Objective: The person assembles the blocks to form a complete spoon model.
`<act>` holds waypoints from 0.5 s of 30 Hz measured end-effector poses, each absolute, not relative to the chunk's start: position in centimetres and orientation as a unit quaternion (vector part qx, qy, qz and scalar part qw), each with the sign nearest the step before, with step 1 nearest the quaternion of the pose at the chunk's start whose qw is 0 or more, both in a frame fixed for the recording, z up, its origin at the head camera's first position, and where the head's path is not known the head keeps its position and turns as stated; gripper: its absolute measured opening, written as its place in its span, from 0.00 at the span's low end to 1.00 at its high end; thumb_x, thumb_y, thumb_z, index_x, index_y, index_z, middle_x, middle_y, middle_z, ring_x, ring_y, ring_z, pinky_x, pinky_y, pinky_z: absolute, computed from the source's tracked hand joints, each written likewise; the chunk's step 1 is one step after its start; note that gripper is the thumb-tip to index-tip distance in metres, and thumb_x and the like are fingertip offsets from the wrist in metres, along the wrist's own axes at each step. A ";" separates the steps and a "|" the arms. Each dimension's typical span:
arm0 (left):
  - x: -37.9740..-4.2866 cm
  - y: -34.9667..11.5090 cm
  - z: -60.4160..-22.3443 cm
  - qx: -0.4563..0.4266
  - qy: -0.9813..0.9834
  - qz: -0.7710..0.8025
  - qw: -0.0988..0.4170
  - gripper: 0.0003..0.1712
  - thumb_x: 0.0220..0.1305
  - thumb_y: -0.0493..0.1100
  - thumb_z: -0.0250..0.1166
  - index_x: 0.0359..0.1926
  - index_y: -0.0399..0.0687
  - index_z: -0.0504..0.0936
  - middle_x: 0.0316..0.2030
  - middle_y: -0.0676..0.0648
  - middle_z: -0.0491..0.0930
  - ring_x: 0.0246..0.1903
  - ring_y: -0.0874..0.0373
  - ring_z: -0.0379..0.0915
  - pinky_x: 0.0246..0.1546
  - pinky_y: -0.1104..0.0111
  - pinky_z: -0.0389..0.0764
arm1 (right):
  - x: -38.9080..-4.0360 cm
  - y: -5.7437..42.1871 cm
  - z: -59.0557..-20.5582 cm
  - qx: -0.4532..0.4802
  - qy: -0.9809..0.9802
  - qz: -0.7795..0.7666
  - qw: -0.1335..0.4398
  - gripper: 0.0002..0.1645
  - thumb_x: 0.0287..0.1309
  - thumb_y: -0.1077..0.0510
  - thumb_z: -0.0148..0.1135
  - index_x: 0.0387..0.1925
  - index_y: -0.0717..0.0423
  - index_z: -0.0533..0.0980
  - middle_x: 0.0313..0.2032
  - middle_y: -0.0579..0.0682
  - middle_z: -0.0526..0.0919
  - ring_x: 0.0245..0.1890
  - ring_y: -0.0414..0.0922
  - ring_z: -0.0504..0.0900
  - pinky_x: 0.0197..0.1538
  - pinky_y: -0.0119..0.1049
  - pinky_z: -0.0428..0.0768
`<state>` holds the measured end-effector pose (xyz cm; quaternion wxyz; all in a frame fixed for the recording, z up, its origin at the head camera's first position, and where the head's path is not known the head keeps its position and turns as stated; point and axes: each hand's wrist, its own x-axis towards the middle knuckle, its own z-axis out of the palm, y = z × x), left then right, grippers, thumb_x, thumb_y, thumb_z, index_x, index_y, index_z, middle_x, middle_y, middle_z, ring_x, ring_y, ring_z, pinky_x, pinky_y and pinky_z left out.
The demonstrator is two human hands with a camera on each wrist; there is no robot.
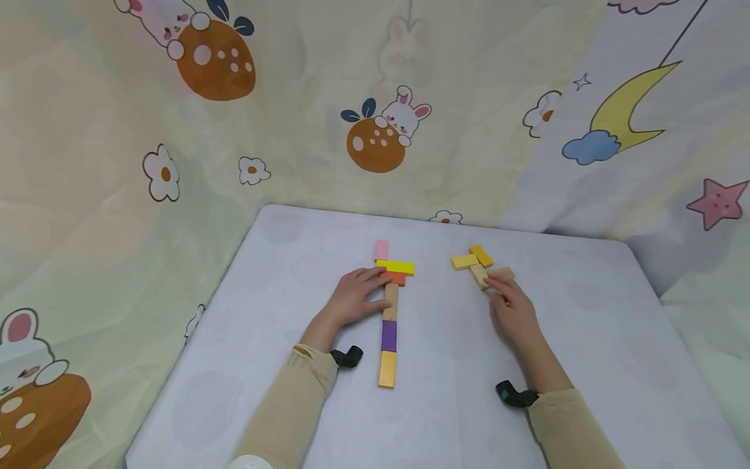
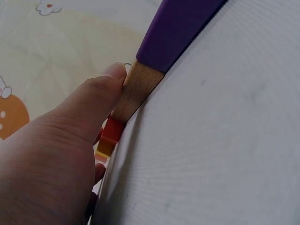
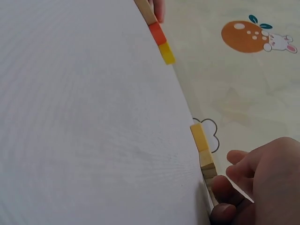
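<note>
My left hand (image 1: 355, 296) rests over the left side of a column of blocks. Its thumb touches the side of a plain wooden block (image 1: 390, 303), while its fingers reach over an orange-red block (image 1: 398, 279) and a bright yellow block (image 1: 401, 268). On the right, my right hand (image 1: 515, 312) has its fingertips at two plain wooden blocks, one slanting (image 1: 477, 277) and one partly behind the fingers (image 1: 505, 272). In the right wrist view the thumb stands apart from the fingers (image 3: 222, 188), which are right at the wooden blocks.
Below the wooden block the column continues with a purple block (image 1: 389, 336) and a yellow-orange block (image 1: 387, 370). A pink block (image 1: 381, 249) tops it. Pale yellow (image 1: 464, 262) and amber (image 1: 481, 255) blocks lie beside the right-hand cluster. Printed curtains surround the white table (image 1: 252, 417).
</note>
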<state>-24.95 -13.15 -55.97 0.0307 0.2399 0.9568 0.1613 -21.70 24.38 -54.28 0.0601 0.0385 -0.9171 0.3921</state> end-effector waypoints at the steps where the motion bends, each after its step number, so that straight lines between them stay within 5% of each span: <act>1: -25.0 -13.2 -56.0 0.240 0.957 0.161 0.030 0.40 0.64 0.72 0.56 0.74 0.72 0.61 0.75 0.57 0.58 0.72 0.50 0.56 0.72 0.51 0.60 | -21.7 24.4 -54.3 0.038 -0.917 0.392 0.058 0.23 0.71 0.63 0.45 0.62 0.54 0.76 0.68 0.53 0.71 0.67 0.55 0.68 0.60 0.53 0.71; 10: -25.1 -13.2 -56.4 0.238 0.957 0.161 0.030 0.39 0.64 0.72 0.55 0.74 0.74 0.60 0.75 0.58 0.58 0.72 0.51 0.55 0.73 0.52 0.59 | -21.4 24.2 -54.9 0.051 -0.929 0.366 0.029 0.21 0.74 0.56 0.46 0.60 0.53 0.78 0.65 0.53 0.73 0.69 0.57 0.67 0.65 0.60 0.68; 15: -25.1 -13.2 -56.4 0.239 0.957 0.165 0.025 0.40 0.63 0.72 0.56 0.74 0.73 0.61 0.75 0.58 0.58 0.72 0.50 0.56 0.72 0.51 0.60 | -21.1 24.1 -54.7 0.079 -0.927 0.366 0.030 0.19 0.73 0.54 0.49 0.57 0.51 0.80 0.62 0.52 0.74 0.63 0.54 0.72 0.60 0.55 0.72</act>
